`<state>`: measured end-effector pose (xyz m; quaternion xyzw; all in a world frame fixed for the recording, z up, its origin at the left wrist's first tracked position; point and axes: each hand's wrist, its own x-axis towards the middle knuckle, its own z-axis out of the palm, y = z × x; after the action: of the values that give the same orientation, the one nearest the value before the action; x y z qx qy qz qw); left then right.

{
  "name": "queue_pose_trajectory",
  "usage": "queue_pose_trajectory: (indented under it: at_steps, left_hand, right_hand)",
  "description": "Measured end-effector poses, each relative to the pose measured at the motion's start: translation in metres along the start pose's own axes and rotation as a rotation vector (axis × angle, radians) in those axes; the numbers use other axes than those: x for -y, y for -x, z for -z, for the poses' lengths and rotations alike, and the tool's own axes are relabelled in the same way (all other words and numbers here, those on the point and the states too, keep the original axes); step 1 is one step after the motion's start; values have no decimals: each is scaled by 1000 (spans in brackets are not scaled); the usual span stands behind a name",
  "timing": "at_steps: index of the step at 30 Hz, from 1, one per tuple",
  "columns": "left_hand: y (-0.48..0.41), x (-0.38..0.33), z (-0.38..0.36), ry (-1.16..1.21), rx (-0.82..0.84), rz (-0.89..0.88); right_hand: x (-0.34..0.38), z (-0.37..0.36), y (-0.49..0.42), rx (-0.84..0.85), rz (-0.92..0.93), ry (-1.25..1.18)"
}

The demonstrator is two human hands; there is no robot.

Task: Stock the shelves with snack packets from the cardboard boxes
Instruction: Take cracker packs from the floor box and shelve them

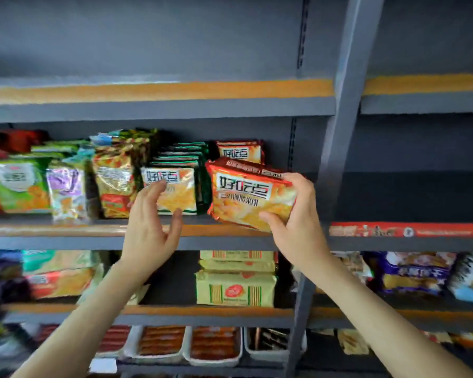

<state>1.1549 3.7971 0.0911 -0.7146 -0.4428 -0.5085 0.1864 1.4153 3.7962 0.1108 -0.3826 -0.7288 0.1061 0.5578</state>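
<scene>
Your two bare forearms reach up from the bottom of the view, closest to you. Your right hand [295,214] grips a red snack packet [246,192] by its right end, thumb curled under the lower edge and fingers wrapped over the top. The packet is tilted, its printed face toward you, and hangs at the front of the middle shelf [66,230], just left of the grey upright post [342,132]; whether it touches the shelf cannot be told. Behind it, a second red packet [239,151] of the same print stands upright at the back.

Your left hand [150,222] holds nothing: its fingers are spread and loosely bent in front of a green-edged packet [175,192] that heads a row of like packets. The fingertips overlap that packet's face (contact or a small gap, the blur hides which).

Further left on the same shelf stand a gold packet [115,181], a purple packet [66,189] and a green packet [19,184], side by side and upright.

One shelf down, yellow packs [235,287] are stacked flat between your arms. Below those, white trays [161,342] hold rows of brown-red items. Right of the post, a red strip [399,230] runs along the shelf edge, with dark purple packs [415,271] beneath it.
</scene>
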Motion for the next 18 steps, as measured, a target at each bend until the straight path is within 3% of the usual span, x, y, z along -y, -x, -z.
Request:
queue_pose_trajectory:
  at_steps: [8, 12, 15, 18]
  left_hand:
    - [-29, 89, -42, -540, 286, -215]
    - [-48, 111, -59, -559, 413, -277]
    - [-61, 128, -68, -572, 466, -377]
    - [-66, 142, -72, -554, 452, -460]
  right_hand:
    - [-55, -58, -79, 97, -175, 237]
    - [-91, -81, -107, 263, -228, 393]
    - [-113, -99, -123, 278, -264, 449]
    - [-125, -115, -135, 306, -217, 827]
